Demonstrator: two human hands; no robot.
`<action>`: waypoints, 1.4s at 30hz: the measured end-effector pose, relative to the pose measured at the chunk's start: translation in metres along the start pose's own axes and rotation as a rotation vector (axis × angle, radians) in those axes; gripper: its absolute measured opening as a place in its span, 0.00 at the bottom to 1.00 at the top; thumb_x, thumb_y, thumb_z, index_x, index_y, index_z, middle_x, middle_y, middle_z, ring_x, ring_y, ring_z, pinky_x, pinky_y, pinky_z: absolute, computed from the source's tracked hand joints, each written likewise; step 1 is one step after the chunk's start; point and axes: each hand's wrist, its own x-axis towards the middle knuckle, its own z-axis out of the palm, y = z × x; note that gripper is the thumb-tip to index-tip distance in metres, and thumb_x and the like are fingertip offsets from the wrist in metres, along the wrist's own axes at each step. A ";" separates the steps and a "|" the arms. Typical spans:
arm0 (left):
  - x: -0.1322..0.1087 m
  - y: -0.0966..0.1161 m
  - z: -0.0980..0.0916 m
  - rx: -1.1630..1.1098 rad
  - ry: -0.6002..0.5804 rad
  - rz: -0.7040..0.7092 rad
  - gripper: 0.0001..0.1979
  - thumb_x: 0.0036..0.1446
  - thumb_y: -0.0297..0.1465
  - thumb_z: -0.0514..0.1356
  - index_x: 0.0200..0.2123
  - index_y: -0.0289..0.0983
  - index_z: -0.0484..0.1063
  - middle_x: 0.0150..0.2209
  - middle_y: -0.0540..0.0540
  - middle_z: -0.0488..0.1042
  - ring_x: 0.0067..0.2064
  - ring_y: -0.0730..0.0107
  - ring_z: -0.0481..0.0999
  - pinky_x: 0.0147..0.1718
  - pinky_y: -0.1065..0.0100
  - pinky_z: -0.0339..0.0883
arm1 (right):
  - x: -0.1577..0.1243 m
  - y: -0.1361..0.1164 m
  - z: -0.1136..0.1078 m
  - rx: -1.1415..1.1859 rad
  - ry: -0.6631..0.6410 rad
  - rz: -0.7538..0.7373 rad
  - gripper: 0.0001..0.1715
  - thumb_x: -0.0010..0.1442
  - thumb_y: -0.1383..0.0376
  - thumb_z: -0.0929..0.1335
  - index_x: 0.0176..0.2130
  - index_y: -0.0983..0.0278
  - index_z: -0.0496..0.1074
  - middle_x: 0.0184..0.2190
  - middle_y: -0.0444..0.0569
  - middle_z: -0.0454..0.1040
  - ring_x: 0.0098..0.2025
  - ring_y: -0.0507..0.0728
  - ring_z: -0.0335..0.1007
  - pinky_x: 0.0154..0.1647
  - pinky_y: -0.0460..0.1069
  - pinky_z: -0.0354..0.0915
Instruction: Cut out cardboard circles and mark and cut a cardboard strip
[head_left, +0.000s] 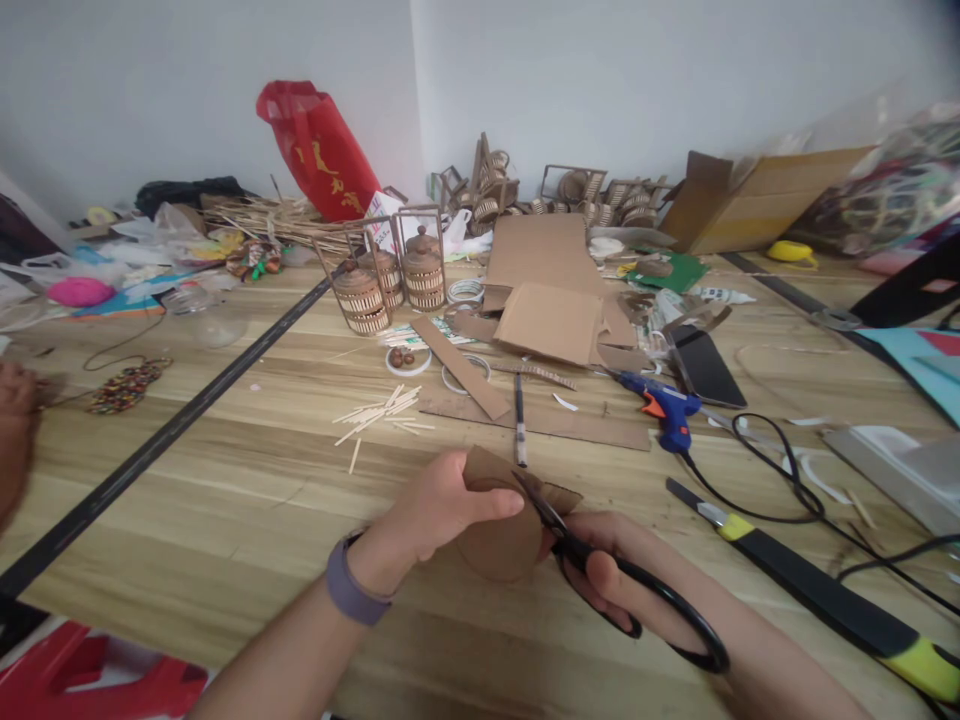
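Gripping brown cardboard (499,548) in left hand (442,500), with thumb pressed over its upper face. Holding black-handled scissors (576,550) in right hand (611,570), with blades at the upper part of the card; cannot tell their spread. Found the card between both hands, over the near part of the wooden table (225,560). To cut well: feed the card round into the blades, take short bites, follow the rounded outline, draw the left thumb back from the tips just beside it. Mind the pen (520,420) just beyond the card. Watch the right elbow near the utility knife (817,580); avoid snagging the black cable (757,520). For turning, favour the broad wood leftward, short of the black strip (187,412)
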 end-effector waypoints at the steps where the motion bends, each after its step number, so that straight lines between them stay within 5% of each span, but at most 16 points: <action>1: 0.000 0.000 0.000 0.006 0.004 0.000 0.19 0.45 0.41 0.73 0.39 0.39 0.83 0.40 0.46 0.86 0.43 0.53 0.81 0.41 0.61 0.69 | 0.000 -0.001 0.000 -0.009 -0.003 -0.006 0.53 0.54 0.23 0.58 0.44 0.65 0.76 0.17 0.36 0.57 0.16 0.49 0.50 0.18 0.46 0.47; 15: -0.001 -0.003 -0.001 -0.004 0.011 0.069 0.21 0.48 0.45 0.74 0.42 0.39 0.83 0.43 0.45 0.86 0.45 0.54 0.81 0.42 0.62 0.70 | 0.009 0.007 0.004 -0.032 0.031 -0.158 0.45 0.57 0.24 0.56 0.26 0.61 0.63 0.15 0.39 0.57 0.16 0.49 0.50 0.17 0.47 0.46; 34: -0.002 0.000 0.001 0.019 0.022 0.060 0.20 0.48 0.44 0.73 0.41 0.38 0.82 0.42 0.44 0.85 0.45 0.51 0.81 0.44 0.59 0.71 | 0.002 -0.011 0.011 0.052 0.087 -0.017 0.42 0.55 0.25 0.62 0.27 0.61 0.64 0.18 0.38 0.54 0.18 0.48 0.47 0.16 0.45 0.43; 42: -0.001 -0.002 -0.001 0.005 0.004 0.072 0.18 0.49 0.42 0.73 0.41 0.39 0.82 0.42 0.46 0.85 0.45 0.53 0.81 0.43 0.61 0.70 | 0.006 -0.009 0.012 -0.012 0.112 -0.109 0.45 0.57 0.25 0.58 0.29 0.61 0.69 0.17 0.40 0.54 0.19 0.51 0.49 0.19 0.46 0.46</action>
